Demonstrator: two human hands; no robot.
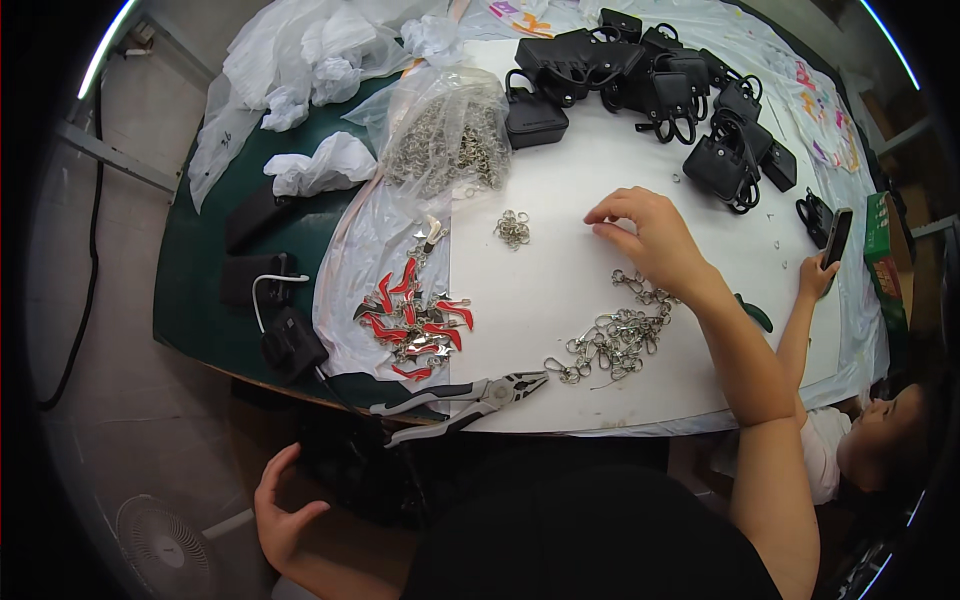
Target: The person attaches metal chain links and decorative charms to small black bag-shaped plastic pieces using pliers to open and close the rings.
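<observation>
Head view: right hand's point(650, 235) curled fingertips hide whatever they pinch above clasps point(615, 335).

A white sheet point(590, 250) covers part of the dark green table point(200, 290). Left of the sheet lie red and silver charms point(415, 320); on it, silver clasps point(615, 335) and small silver rings point(512, 229). At its near edge, pliers point(460, 398) have black and grey handles. Along its far edge sit black pouches point(650, 80).
</observation>
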